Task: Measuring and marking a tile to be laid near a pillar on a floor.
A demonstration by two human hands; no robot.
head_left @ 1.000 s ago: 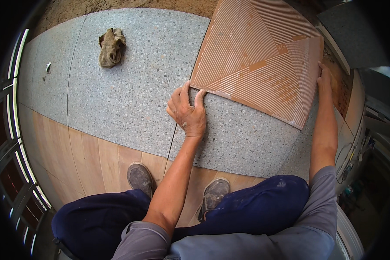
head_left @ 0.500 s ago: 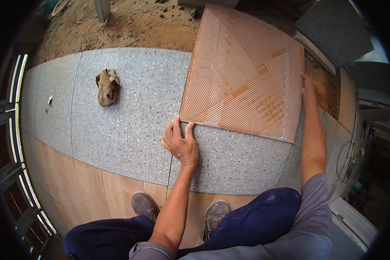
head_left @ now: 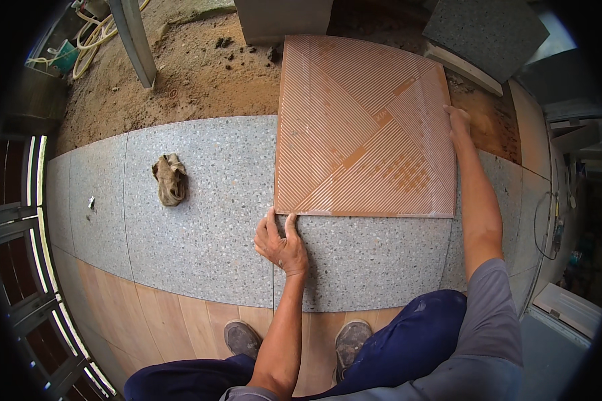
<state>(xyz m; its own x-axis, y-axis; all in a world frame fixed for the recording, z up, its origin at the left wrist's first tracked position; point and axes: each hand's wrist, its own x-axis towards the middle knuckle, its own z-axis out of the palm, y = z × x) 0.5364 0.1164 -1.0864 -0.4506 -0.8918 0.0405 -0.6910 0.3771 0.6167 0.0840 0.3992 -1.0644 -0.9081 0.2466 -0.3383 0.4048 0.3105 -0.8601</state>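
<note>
A large square floor tile [head_left: 354, 127] shows its orange-brown ribbed back, partly over the laid grey speckled tiles [head_left: 207, 240] and partly over bare soil. At its near left corner is my left hand [head_left: 282, 244], fingers and thumb closed on the edge. My right hand [head_left: 459, 124] grips the right edge, farther from me; some of its fingers are hidden. The tile's near edge runs roughly parallel to the grey tiles' near border. A crumpled brown cloth [head_left: 170, 179] lies on the grey tiles to the left.
Brown soil [head_left: 201, 80] lies beyond the grey tiles, with a metal post [head_left: 132, 43] and hose [head_left: 93, 43] at far left. Another dark grey tile [head_left: 485, 30] leans at the far right. Wood-look flooring [head_left: 160, 311] runs near my shoes. A slatted gate [head_left: 37, 254] borders the left.
The ribbed-back tile has turned slightly so its near edge now lines up better with the laid tiles. Both hands stay on it. The view has also shifted, showing more of the far side.
</note>
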